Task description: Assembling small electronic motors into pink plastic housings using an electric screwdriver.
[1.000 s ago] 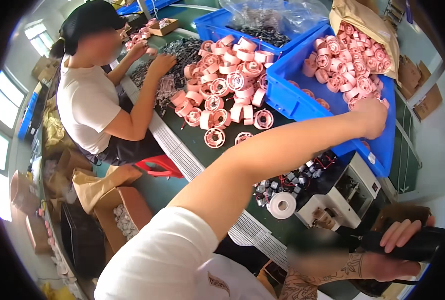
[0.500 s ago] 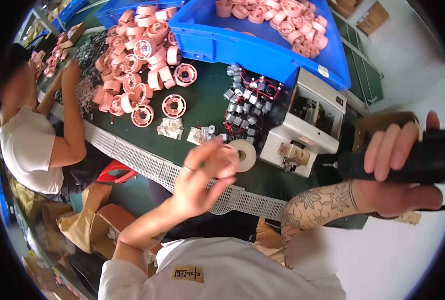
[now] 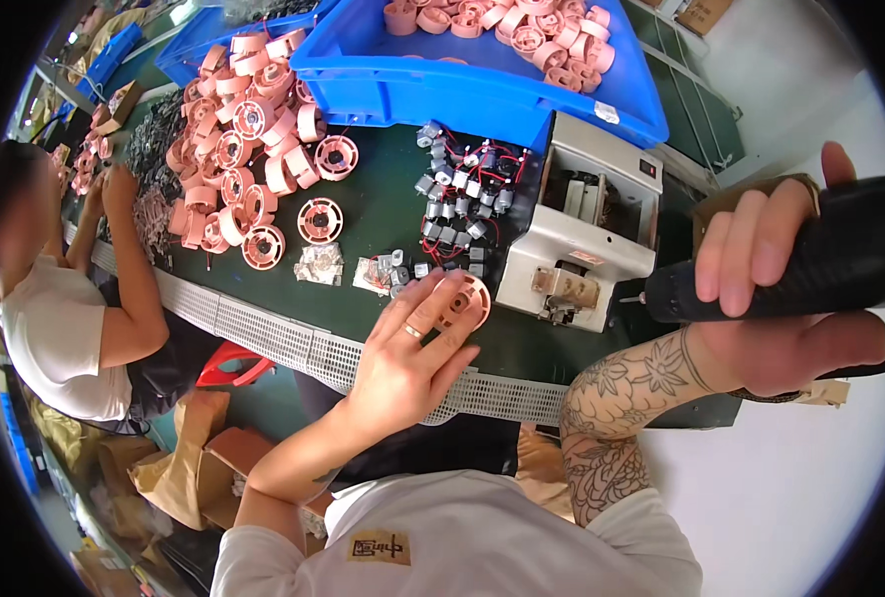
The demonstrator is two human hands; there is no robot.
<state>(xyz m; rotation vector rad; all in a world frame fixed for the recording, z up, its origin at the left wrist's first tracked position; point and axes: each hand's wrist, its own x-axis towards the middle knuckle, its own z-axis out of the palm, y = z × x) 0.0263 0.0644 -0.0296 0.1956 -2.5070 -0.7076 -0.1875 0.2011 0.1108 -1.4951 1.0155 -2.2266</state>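
My left hand (image 3: pixel 402 363) lies over a pink wheel-shaped plastic part (image 3: pixel 474 300) at the table's front edge. Its fingers stretch out across the part's left side, and the thumb is apart from them. Whatever lies under the part is hidden. On the right, my right hand (image 3: pixel 761 254) is wrapped round a black electric screwdriver (image 3: pixel 691 289), whose thin bit points left, away from the pink part. Two small clear bags (image 3: pixel 319 264) and a loose group of small grey motors with red wires (image 3: pixel 472 189) lie beyond my left hand.
A beige metal machine (image 3: pixel 582 224) stands between the motors and the screwdriver. Behind is a blue bin (image 3: pixel 422 90) of pink parts; more pink parts (image 3: pixel 238 149) are heaped at left. A co-worker (image 3: pixel 74 308) sits far left. A perforated strip (image 3: pixel 283 343) edges the table.
My left hand has lowered the pink part to the table's front and flattened its fingers over it. The screwdriver is still in my right hand. The whole view has shifted slightly.
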